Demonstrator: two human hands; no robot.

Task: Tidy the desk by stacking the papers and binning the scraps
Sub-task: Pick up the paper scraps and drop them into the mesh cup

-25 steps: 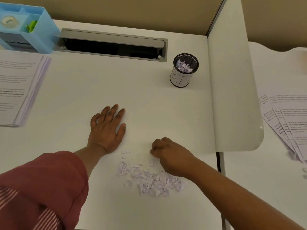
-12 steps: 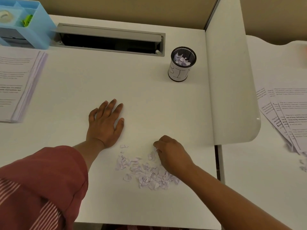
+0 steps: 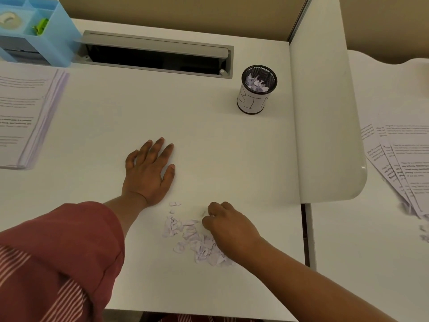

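A heap of small torn paper scraps point(image 3: 195, 240) lies on the white desk point(image 3: 139, 117) near its front edge. My right hand point(image 3: 228, 228) is on the heap's right side, fingers curled down and pinching scraps; what it holds is mostly hidden. My left hand point(image 3: 149, 174) rests flat on the desk, fingers spread, just up and left of the heap. A black mesh cup labelled BIN point(image 3: 256, 90) stands at the back right with scraps inside. A stack of printed papers point(image 3: 25, 117) lies at the left edge.
A blue organiser point(image 3: 34, 31) sits at the back left beside a grey cable slot point(image 3: 155, 56). A white divider panel point(image 3: 325, 117) walls off the right. Beyond it, fanned printed sheets point(image 3: 404, 166) and a few scraps lie on the neighbouring desk.
My right hand has shifted slightly over the heap's right edge, gathering scraps under its curled fingers. The left hand stays flat in the same spot.
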